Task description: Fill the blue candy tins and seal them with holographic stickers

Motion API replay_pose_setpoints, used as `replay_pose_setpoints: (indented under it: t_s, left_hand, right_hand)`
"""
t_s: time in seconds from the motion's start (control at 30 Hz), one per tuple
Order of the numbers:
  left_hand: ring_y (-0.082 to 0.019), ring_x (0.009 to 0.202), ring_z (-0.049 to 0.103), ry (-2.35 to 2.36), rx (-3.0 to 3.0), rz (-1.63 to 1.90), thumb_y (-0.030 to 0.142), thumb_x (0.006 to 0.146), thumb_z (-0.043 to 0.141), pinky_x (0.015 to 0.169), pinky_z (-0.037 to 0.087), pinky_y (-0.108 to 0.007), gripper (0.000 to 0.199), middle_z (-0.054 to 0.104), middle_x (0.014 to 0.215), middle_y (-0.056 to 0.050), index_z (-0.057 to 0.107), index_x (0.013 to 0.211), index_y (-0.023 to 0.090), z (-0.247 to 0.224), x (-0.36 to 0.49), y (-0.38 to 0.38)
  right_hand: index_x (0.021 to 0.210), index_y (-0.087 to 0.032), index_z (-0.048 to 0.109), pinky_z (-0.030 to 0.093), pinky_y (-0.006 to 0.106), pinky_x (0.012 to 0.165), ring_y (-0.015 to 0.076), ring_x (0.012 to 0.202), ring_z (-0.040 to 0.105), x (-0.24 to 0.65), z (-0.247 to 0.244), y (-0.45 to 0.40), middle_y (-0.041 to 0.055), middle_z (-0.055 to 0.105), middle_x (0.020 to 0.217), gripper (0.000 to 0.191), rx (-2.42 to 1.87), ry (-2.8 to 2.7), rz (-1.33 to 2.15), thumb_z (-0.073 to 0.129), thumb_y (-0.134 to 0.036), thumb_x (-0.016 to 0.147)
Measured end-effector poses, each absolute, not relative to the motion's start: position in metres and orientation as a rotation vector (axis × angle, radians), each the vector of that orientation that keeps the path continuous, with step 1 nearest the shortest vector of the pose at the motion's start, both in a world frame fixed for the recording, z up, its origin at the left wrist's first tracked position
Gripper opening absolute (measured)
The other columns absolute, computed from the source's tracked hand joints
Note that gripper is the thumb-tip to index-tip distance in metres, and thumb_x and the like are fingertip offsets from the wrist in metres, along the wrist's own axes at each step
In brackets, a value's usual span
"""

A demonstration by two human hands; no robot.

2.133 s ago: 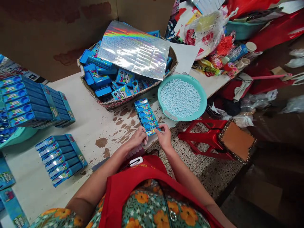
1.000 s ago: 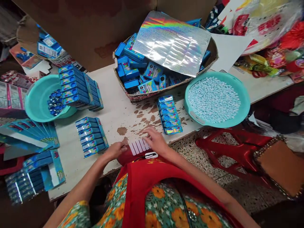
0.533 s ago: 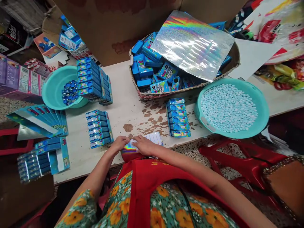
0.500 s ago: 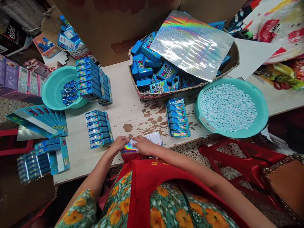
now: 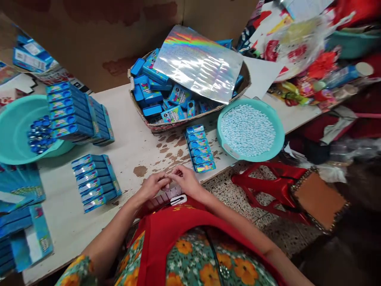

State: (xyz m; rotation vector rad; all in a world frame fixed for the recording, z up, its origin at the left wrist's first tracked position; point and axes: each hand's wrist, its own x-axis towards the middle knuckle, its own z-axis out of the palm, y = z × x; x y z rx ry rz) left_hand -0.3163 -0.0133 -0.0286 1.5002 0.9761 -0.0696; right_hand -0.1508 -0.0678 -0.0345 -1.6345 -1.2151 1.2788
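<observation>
My left hand [image 5: 153,186] and my right hand [image 5: 185,182] meet fingertip to fingertip at the table's front edge. Both are closed in a pinch; what lies between the fingers is too small to make out. Just below them, against the red apron [image 5: 166,222], lies a greyish sheet marked in strips [image 5: 162,198], partly hidden by the fingers. A white oval piece [image 5: 178,200] rests at its right end. Beyond my right hand stands a row of blue candy boxes [image 5: 200,149]. Another row of blue boxes [image 5: 94,180] lies to the left of my left hand.
A cardboard tray [image 5: 154,128] full of blue boxes sits at the back, a shiny holographic sheet [image 5: 202,63] over it. Right of it is a turquoise basin [image 5: 279,139] of pale candies. Stacked boxes [image 5: 79,113] and another basin [image 5: 12,153] stand left. A red stool [image 5: 268,190] is at right.
My view has swung right. My right hand has come off the sheet and both hands now pinch together above it. The sheet has tipped toward my apron and shows less.
</observation>
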Motion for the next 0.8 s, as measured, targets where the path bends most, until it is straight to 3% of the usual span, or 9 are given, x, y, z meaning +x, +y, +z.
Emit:
replay_pose_setpoints:
  t_s: [0.1, 0.23, 0.3, 0.47, 0.6, 0.7, 0.8]
  left_hand:
    - [-0.012, 0.059, 0.054, 0.844, 1.469, -0.052, 0.044, 0.086, 0.04, 0.059, 0.041, -0.024, 0.033, 0.059, 0.064, 0.0, 0.054, 0.073, 0.016, -0.028, -0.281, -0.002]
    - [-0.01, 0.046, 0.052, 0.714, 1.273, -0.004, 0.039, 0.088, 0.038, 0.049, 0.039, -0.022, 0.025, 0.054, 0.057, 0.005, 0.044, 0.103, 0.019, -0.034, -0.236, 0.01]
    - [-0.009, 0.041, 0.05, 0.709, 1.242, 0.016, 0.033, 0.086, 0.04, 0.045, 0.037, -0.02, 0.023, 0.052, 0.055, 0.008, 0.037, 0.105, 0.021, -0.042, -0.217, 0.014]
    - [-0.006, 0.037, 0.047, 0.777, 1.273, 0.098, 0.02, 0.082, 0.039, 0.041, 0.032, -0.016, 0.015, 0.051, 0.054, 0.01, 0.031, 0.095, 0.022, -0.071, -0.187, 0.013]
    - [-0.008, 0.035, 0.048, 0.86, 1.187, 0.075, 0.021, 0.083, 0.038, 0.039, 0.03, -0.016, 0.014, 0.051, 0.053, 0.01, 0.027, 0.092, 0.022, -0.089, -0.181, 0.006]
    - [-0.01, 0.038, 0.051, 0.931, 1.211, -0.027, 0.021, 0.084, 0.037, 0.041, 0.032, -0.018, 0.012, 0.052, 0.054, 0.007, 0.03, 0.093, 0.021, -0.095, -0.177, 0.002]
    - [-0.011, 0.045, 0.052, 1.042, 1.441, -0.095, 0.019, 0.08, 0.044, 0.047, 0.035, -0.021, 0.015, 0.054, 0.058, 0.004, 0.037, 0.092, 0.018, -0.098, -0.173, 0.005]
  right_hand:
    - [0.075, -0.019, 0.06, 0.045, 0.026, 0.07, 0.0152, 0.078, 0.055, -0.126, -0.031, -0.079, 0.0008, 0.059, 0.078, 0.012, -1.812, -1.126, 0.968, 0.058, -0.029, 0.082]
    - [0.077, -0.021, 0.065, 0.041, 0.037, 0.09, 0.0216, 0.104, 0.049, -0.092, -0.039, -0.085, 0.007, 0.052, 0.103, 0.014, -2.026, -1.087, 0.514, 0.062, -0.034, 0.079]
    - [0.076, -0.02, 0.065, 0.037, 0.041, 0.095, 0.0236, 0.108, 0.047, -0.077, -0.047, -0.084, 0.0082, 0.051, 0.108, 0.014, -2.108, -1.076, 0.409, 0.063, -0.034, 0.078]
    - [0.077, -0.018, 0.062, 0.037, 0.042, 0.095, 0.0235, 0.108, 0.047, -0.058, -0.075, -0.077, 0.0113, 0.052, 0.107, 0.012, -2.155, -0.98, 0.396, 0.057, -0.028, 0.08]
    - [0.087, -0.018, 0.057, 0.041, 0.04, 0.09, 0.022, 0.099, 0.052, -0.054, -0.086, -0.077, 0.0104, 0.057, 0.101, 0.013, -2.122, -0.865, 0.437, 0.057, -0.027, 0.078]
    - [0.1, -0.016, 0.051, 0.044, 0.035, 0.082, 0.0202, 0.088, 0.054, -0.053, -0.083, -0.077, 0.0082, 0.058, 0.096, 0.026, -2.115, -0.843, 0.458, 0.057, -0.027, 0.076]
    - [0.097, -0.018, 0.053, 0.041, 0.037, 0.084, 0.0218, 0.092, 0.052, -0.053, -0.079, -0.075, 0.0086, 0.057, 0.097, 0.019, -2.2, -1.012, 0.404, 0.053, -0.026, 0.08]
